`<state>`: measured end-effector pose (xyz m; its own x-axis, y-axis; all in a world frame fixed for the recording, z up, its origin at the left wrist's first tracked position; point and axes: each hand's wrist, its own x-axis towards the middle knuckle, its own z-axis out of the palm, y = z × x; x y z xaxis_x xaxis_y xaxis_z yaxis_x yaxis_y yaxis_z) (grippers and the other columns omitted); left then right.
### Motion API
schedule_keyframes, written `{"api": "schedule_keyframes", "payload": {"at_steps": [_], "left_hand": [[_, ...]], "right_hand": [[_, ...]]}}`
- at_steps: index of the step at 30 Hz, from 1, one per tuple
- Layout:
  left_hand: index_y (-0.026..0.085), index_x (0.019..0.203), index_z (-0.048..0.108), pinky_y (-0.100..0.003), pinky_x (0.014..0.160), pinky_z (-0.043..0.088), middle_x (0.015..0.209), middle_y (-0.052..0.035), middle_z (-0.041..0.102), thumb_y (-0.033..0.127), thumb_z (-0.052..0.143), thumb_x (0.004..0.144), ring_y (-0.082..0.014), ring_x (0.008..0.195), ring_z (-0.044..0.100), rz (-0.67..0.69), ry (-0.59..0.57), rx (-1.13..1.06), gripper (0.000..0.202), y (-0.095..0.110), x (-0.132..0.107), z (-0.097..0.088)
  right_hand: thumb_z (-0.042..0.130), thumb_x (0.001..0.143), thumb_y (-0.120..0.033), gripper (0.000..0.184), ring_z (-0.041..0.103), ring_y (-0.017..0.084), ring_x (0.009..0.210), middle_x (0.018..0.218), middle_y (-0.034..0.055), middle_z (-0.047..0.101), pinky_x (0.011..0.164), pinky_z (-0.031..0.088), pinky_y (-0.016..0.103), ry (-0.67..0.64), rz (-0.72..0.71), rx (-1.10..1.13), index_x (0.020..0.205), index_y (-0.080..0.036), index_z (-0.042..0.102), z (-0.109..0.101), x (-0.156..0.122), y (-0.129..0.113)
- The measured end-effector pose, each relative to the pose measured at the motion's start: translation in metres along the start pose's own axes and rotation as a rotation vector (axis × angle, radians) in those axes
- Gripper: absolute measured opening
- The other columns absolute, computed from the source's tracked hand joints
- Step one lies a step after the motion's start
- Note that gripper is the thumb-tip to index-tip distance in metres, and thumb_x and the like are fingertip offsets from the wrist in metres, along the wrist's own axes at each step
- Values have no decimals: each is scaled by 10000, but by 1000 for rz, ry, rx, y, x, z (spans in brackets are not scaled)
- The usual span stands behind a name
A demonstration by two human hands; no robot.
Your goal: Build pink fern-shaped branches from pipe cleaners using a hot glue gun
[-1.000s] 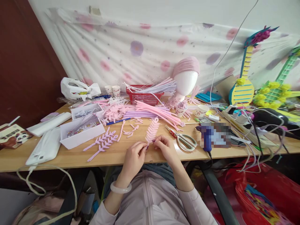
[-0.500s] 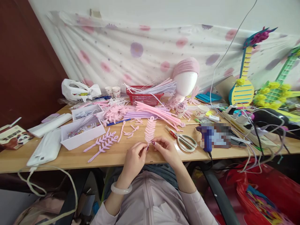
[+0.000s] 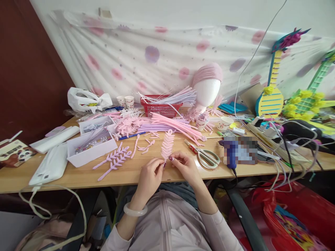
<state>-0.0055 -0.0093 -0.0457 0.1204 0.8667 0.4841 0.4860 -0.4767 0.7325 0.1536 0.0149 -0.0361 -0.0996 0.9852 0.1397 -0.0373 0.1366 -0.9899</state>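
My left hand (image 3: 149,176) and my right hand (image 3: 184,165) meet at the front edge of the wooden table (image 3: 125,172). Both pinch the lower stem of a pink pipe-cleaner leaf (image 3: 167,145) that stands up and points away from me. Two finished lilac leaves (image 3: 113,161) lie flat to the left of my hands. Scissors (image 3: 206,156) rest just right of my right hand. A white bangle sits on my left wrist.
A heap of pink pipe cleaners (image 3: 167,124) and a red basket (image 3: 159,107) lie behind. White bead boxes (image 3: 90,144) sit left. A blue glue gun (image 3: 230,155), a foam head (image 3: 207,89), cables and a power strip (image 3: 272,139) crowd the right.
The leaf has tipped from leaning right to nearly upright. My hands stay pinched on its stem in almost the same spot.
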Motion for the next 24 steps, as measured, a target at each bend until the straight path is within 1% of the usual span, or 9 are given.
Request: {"api": "schedule_keyframes", "payload": {"at_steps": [5,11,17,24], "left_hand": [[172,863,622,-255,668,506,853,-65,674,109,469,869,-166,744,641,-9,-4,-10,166,-1,0,1],[167,859,619,-255,658,515,850,-68,667,116,464,872,-163,727,646,-23,0,-30,163,-2,-1,1],[173,854,626,-249,638,518,854,-71,675,109,466,864,-165,728,653,-9,16,-32,172,1,1,0],[181,855,631,-250,642,515,849,-64,681,111,474,863,-168,732,650,-10,-4,-10,172,-2,-1,1]], "right_hand": [[738,704,-441,277,557,140,647,748,12,637,626,462,274,-16,2,2,757,-177,674,-1,1,0],[737,708,-429,262,567,147,654,736,14,648,635,457,278,-30,7,-6,760,-178,679,-3,1,1],[742,700,-439,276,561,145,644,714,12,643,617,449,273,-31,6,-3,747,-175,678,-4,2,3],[753,677,-470,311,570,159,654,727,28,662,626,447,288,-18,16,-36,750,-174,688,-5,2,3]]}}
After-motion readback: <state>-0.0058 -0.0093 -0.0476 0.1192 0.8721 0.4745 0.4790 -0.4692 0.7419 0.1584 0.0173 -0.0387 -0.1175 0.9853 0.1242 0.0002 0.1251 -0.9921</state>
